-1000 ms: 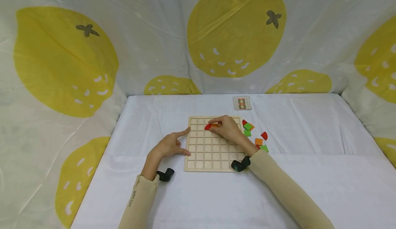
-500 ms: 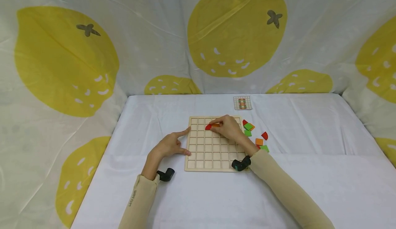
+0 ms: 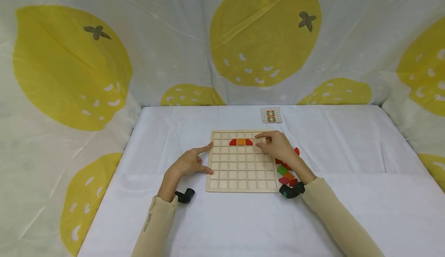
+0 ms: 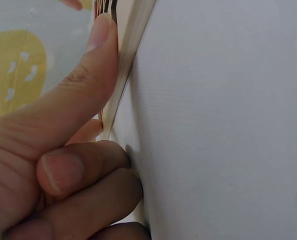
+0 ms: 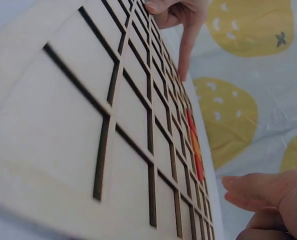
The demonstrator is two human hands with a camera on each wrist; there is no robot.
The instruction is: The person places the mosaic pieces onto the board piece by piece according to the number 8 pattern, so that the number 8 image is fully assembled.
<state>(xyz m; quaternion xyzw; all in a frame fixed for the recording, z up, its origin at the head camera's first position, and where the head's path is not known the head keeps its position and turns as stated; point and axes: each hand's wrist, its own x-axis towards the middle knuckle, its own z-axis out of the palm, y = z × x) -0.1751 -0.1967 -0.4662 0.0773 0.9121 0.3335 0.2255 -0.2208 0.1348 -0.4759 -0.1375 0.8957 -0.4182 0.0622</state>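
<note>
A wooden grid board [image 3: 233, 172] lies on the white cloth. In its upper part, an orange square [image 3: 241, 142] sits in a cell between two red quarter-circle tiles, a left one [image 3: 233, 142] and a right one [image 3: 248, 142]. My left hand [image 3: 189, 163] rests at the board's left edge, thumb and index finger spread and touching it, the other fingers folded under in the left wrist view. Over the board's upper right is my right hand [image 3: 278, 146], to the right of the row of tiles. Its thumb and index finger are apart, and I see nothing between them.
Loose tiles lie right of the board, among them a green one [image 3: 282, 169], an orange one [image 3: 288, 176] and several red ones, partly hidden by my right hand and forearm. A small printed pattern card [image 3: 271, 115] lies behind the board. Lemon-print cloth stands around the table.
My right hand has let go of the tiles and moved right, uncovering the orange square and the right red quarter-circle. Loose tiles by the board show in different places. The left hand stays put.
</note>
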